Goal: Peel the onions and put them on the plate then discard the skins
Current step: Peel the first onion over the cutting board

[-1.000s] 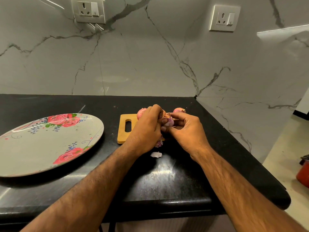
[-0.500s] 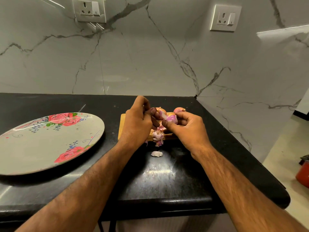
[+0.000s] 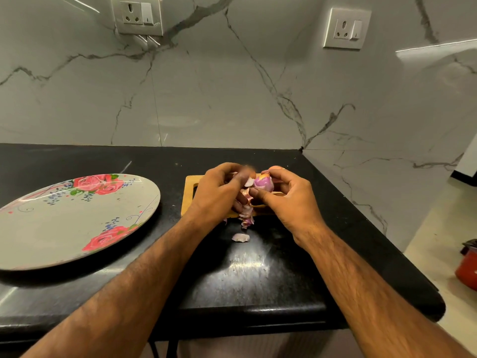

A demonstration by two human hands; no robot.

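Grips a small onion (image 3: 263,183) in the right hand (image 3: 286,200) by its ends; pinches a skin flap (image 3: 249,182) just beside it with the curled left hand (image 3: 219,195), tips blurred. Likely handles light, firm, slick where bare, with papery skin that tears. Hides most of another onion (image 3: 275,167) behind the knuckles. Leaves shed skins (image 3: 246,214) below the hands and the plate (image 3: 77,228) far left.

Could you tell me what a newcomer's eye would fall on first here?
At centre, over the cutting board, the right hand holds a half-peeled purple onion while the blurred left hand picks at it. A rose-patterned plate lies left on the black counter; loose skins lie before the board.
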